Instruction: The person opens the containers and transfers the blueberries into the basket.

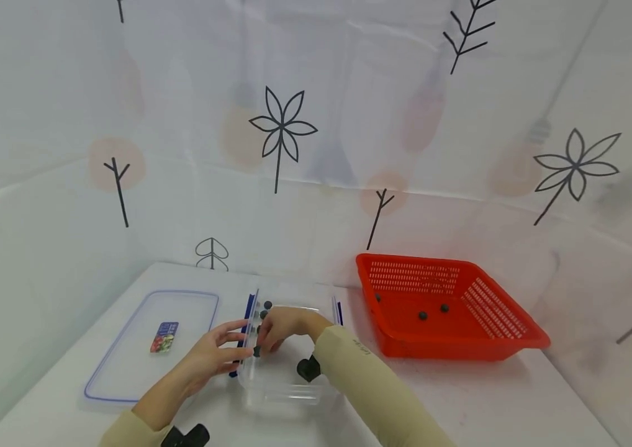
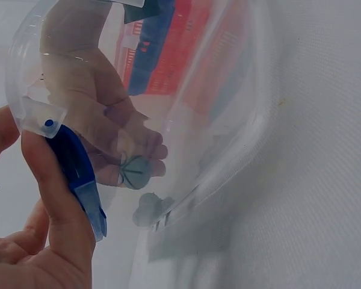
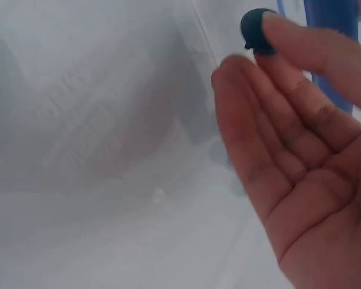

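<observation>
A clear plastic box [image 1: 292, 392] with blue side latches [image 2: 78, 174] stands on the table. My right hand [image 1: 285, 326] reaches inside it, near the left wall. Between its thumb and index finger it pinches a small dark green ball [image 3: 257, 30] with a tiny nub. More small dark balls [image 1: 264, 314] sit along the box's left side; through the clear wall they look blurred. My left hand [image 1: 218, 354] touches the outside of that wall, its fingers extended against the blue latch.
To the right is a red perforated basket [image 1: 464, 347] with several dark balls [image 1: 423, 315] in it. A clear lid [image 1: 120, 379] with a blue rim and a colourful label [image 1: 164, 337] lies at the left. Behind the table hangs a patterned cloth [image 1: 316, 217].
</observation>
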